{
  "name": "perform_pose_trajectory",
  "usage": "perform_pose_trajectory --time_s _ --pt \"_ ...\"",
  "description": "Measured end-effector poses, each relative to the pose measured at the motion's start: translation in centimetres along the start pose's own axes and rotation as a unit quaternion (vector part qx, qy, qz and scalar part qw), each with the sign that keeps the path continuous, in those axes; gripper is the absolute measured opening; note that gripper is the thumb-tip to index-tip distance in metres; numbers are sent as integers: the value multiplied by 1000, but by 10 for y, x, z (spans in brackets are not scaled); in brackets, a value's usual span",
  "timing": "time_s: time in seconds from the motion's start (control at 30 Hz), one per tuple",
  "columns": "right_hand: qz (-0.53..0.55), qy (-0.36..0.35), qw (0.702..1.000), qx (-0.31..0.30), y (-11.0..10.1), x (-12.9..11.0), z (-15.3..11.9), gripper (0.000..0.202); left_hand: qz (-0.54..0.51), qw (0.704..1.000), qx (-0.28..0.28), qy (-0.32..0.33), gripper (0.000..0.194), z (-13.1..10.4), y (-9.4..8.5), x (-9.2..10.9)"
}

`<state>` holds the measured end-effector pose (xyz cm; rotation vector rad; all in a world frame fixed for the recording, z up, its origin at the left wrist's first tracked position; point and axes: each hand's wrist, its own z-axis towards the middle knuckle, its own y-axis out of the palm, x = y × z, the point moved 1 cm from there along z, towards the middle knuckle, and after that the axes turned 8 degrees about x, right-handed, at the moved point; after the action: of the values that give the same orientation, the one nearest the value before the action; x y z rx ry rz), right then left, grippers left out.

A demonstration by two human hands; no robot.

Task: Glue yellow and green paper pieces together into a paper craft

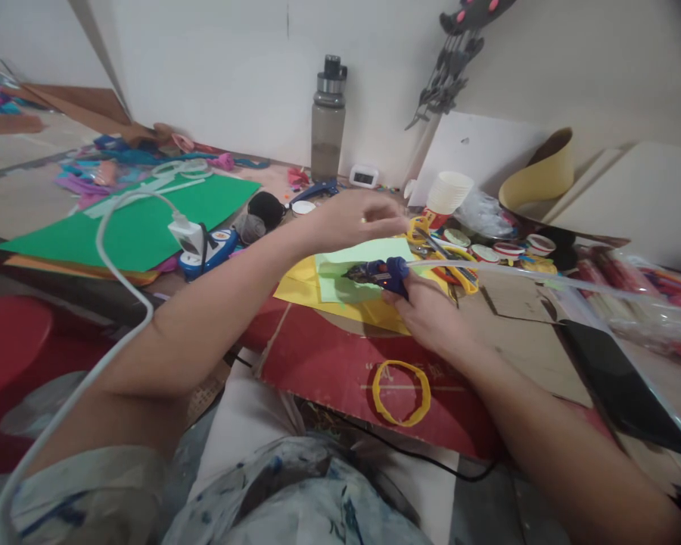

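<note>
My left hand (368, 216) reaches over the work with thumb and fingers closed at the yellow handle of a pair of scissors (423, 231). The scissors' dark blades slant down to the right, among other yellow-handled tools. In my right hand (434, 310) is a blue glue gun (394, 276), its dark nozzle pointing left and a long translucent glue stick (488, 266) running out behind it. Under the nozzle lies a light green paper (340, 291) on a yellow sheet (295, 291). Nearer me, a yellow paper ring (402, 418) rests on a red board (329, 371).
A grey water bottle (328, 140) stands by the wall. Stacked paper cups (449, 193) and small tubs (508, 250) are at the back right. A black phone-like slab (621, 386) lies right. Green sheets (204, 200) and a plugged power strip (207, 253) sit left, with a white cable (105, 235).
</note>
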<state>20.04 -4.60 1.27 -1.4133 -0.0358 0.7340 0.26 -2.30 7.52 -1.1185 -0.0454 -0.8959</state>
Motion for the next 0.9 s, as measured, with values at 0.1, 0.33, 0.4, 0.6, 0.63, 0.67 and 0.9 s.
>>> perform_pose_trajectory --time_s 0.1,0.33,0.4,0.6,0.63,0.67,0.9 --pt "-21 4 1000 -5 0 -2 0 27 42 992 -103 -62 40 -23 -4 -35" --pt "2 -33 999 -5 7 -11 2 23 131 975 -168 -66 24 -36 0 -63" --pt "3 -44 999 -8 9 -14 2 24 125 975 -172 -67 24 -34 -1 -62" --pt "-16 -50 999 -2 16 -21 6 29 108 977 -173 -66 25 -34 -2 -61" --pt "-11 -58 998 -3 18 -22 7 28 105 977 -172 -66 25 -34 -2 -61" --pt "-6 -65 998 -5 18 -22 7 27 104 978 -170 -66 25 -34 -2 -61" --pt "5 -68 998 -8 13 -21 6 24 87 980 -160 -75 24 -34 -3 -63"
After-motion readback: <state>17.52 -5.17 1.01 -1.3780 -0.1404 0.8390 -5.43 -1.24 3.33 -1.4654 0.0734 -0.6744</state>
